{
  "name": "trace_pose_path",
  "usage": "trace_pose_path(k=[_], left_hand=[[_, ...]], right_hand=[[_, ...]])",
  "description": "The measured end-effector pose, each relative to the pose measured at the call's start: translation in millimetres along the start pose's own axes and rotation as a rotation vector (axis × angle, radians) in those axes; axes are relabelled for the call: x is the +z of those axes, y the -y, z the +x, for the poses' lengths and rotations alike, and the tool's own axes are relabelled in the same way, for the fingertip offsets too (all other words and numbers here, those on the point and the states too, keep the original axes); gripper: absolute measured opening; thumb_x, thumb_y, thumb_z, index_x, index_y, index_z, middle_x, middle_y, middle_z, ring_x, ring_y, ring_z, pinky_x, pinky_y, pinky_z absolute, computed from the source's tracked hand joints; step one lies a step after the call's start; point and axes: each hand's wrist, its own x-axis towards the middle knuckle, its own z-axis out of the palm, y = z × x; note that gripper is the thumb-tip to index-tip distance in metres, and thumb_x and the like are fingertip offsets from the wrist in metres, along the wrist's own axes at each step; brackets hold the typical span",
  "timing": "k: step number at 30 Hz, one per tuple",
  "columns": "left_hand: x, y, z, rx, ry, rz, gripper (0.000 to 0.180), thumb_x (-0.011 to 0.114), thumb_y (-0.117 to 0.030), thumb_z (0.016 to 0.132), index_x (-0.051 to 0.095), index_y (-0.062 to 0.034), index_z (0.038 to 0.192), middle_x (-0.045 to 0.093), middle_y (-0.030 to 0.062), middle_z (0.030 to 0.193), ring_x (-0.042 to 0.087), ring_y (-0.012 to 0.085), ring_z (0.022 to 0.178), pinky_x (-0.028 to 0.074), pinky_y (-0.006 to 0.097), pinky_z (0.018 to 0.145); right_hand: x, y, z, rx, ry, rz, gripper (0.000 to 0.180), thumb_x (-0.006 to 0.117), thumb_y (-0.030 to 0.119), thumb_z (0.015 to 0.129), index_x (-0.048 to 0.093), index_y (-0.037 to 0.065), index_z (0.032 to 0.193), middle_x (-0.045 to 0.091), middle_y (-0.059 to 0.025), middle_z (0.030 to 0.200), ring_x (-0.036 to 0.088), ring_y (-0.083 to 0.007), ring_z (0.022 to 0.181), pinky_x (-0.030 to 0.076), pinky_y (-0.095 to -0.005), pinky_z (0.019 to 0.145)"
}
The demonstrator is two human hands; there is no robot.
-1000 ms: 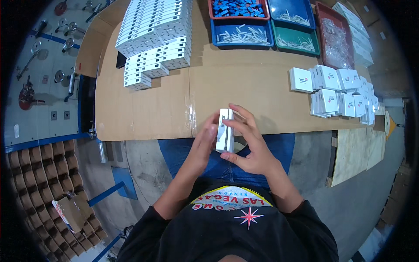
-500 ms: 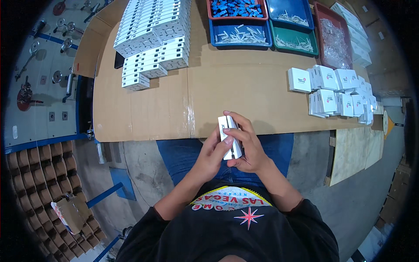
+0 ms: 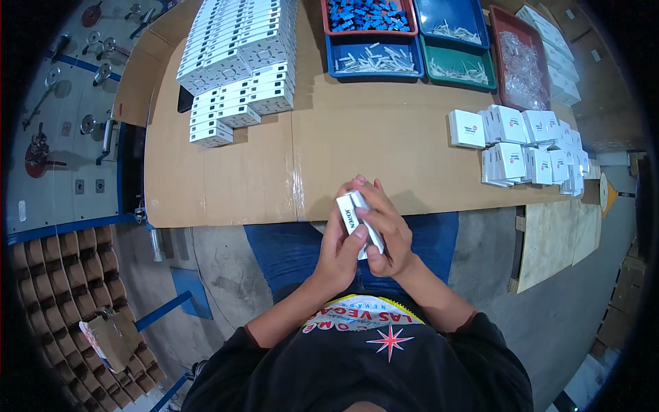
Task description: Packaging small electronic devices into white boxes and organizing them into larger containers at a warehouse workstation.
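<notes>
Just past the table's near edge, above my lap, both my hands are closed around a small white box [image 3: 348,213]. Dark print shows on its narrow side, and the box is tilted in my grasp. My left hand [image 3: 334,257] wraps its left side, with the thumb lying along the printed face. On the opposite side my right hand [image 3: 392,237] grips it, fingers over the top and thumb near the lower end. The fingers hide much of the box.
Tall stacks of white box-shaped units [image 3: 233,58] stand at the table's left. Trays at the back hold blue parts [image 3: 371,15], white plugs [image 3: 377,60] and clear plastic bags [image 3: 516,65]. White boxes [image 3: 511,161] are grouped at the right on the cardboard-covered table [image 3: 233,182].
The white box has turned in my hands, so its printed narrow side shows more. My fingers have shifted and closed further over it.
</notes>
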Motion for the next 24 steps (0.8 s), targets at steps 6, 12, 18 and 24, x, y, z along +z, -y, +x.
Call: trace_pose_path(k=[6, 12, 18, 24], left_hand=[[-26, 4, 18, 0.354, -0.060, 0.282, 0.085, 0.077, -0.020, 0.087, 0.030, -0.0045, 0.156, 0.039, 0.0172, 0.153, 0.049, 0.0269, 0.136, 0.045, 0.041, 0.109], [-39, 6, 16, 0.465, -0.022, 0.429, 0.085, 0.082, -0.012, 0.080, 0.038, -0.0050, 0.154, 0.036, 0.0202, 0.156, 0.052, 0.0295, 0.136, 0.049, 0.044, 0.109], [-41, 9, 14, 0.468, -0.022, 0.464, 0.085, 0.084, -0.012, 0.079, 0.042, -0.0037, 0.152, 0.037, 0.0205, 0.156, 0.051, 0.0304, 0.137, 0.051, 0.043, 0.107], [-41, 8, 12, 0.409, -0.008, 0.444, 0.081, 0.085, -0.013, 0.080, 0.045, -0.0027, 0.150, 0.040, 0.0202, 0.153, 0.054, 0.0300, 0.135, 0.053, 0.042, 0.105]], right_hand=[[-10, 13, 4, 0.151, 0.036, 0.080, 0.054, 0.067, -0.001, 0.090, 0.053, -0.004, 0.142, 0.059, -0.0302, 0.142, 0.060, -0.0441, 0.131, 0.050, -0.0453, 0.108], [-16, 14, 12, 0.045, 0.139, -0.058, 0.059, 0.068, -0.004, 0.086, 0.053, -0.003, 0.144, 0.058, -0.0291, 0.143, 0.062, -0.0428, 0.128, 0.055, -0.0426, 0.102], [-24, 22, 17, 0.093, 0.240, -0.147, 0.063, 0.070, -0.004, 0.084, 0.054, 0.001, 0.144, 0.058, -0.0243, 0.145, 0.065, -0.0382, 0.125, 0.058, -0.0397, 0.097], [-29, 27, 18, 0.151, 0.259, -0.146, 0.059, 0.069, -0.003, 0.086, 0.055, 0.001, 0.142, 0.060, -0.0216, 0.145, 0.067, -0.0353, 0.123, 0.060, -0.0388, 0.092]])
